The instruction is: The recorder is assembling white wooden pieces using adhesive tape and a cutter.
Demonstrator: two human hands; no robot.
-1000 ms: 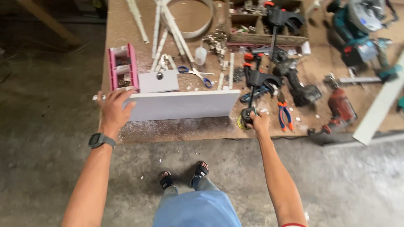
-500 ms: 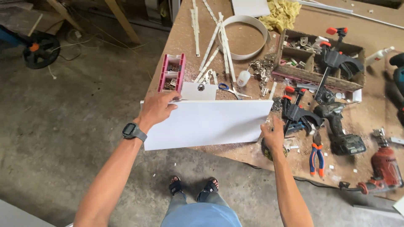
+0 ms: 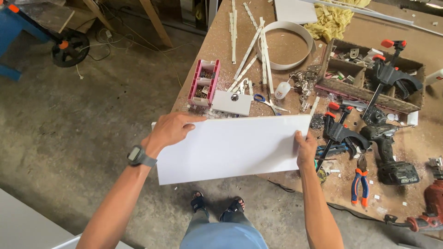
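Over a cluttered workbench (image 3: 369,193) and concrete floor (image 3: 69,138), both hands' fingers (image 3: 187,121) clamp a white panel (image 3: 230,147).

We are holding a plain white panel (image 3: 233,147), unmarked across its whole face. Behind the panel, a pink organiser (image 3: 203,82) with white edges is sitting on the brown bench (image 3: 217,44). Right of the panel, black clamps (image 3: 340,133) are showing orange tips, and pliers (image 3: 359,183) are showing blue and orange grips. A yellow rag (image 3: 333,20) is lying far behind the panel.
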